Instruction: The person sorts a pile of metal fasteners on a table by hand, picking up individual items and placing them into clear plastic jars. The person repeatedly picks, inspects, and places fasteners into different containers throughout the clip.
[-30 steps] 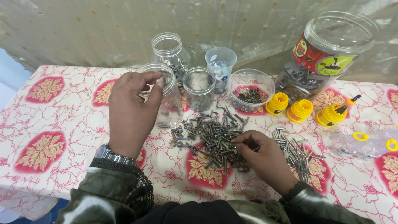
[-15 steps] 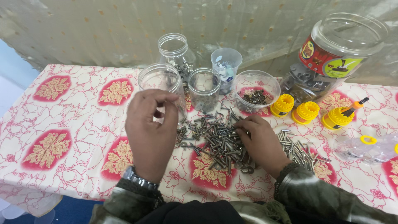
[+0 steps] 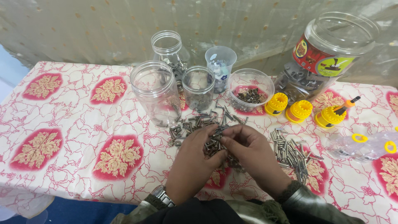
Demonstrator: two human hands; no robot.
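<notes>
A heap of dark screws and bolts lies on the cloth in front of the jars. My left hand and my right hand both rest on the near side of that heap, fingertips together among the screws; what each pinches is hidden. A second, tidier pile of shiny screws lies just right of my right hand. A tall clear jar stands left of the heap, a shorter clear jar behind it. A wristwatch sits on my left wrist.
Behind stand another clear jar, a plastic cup, a round bowl of dark screws, and a big tilted jar with metal parts. Three yellow lids, a screwdriver and a plastic bag lie right.
My left hand came away from the tall jar and dropped onto the screw heap beside my right hand. The view shifted a little.
</notes>
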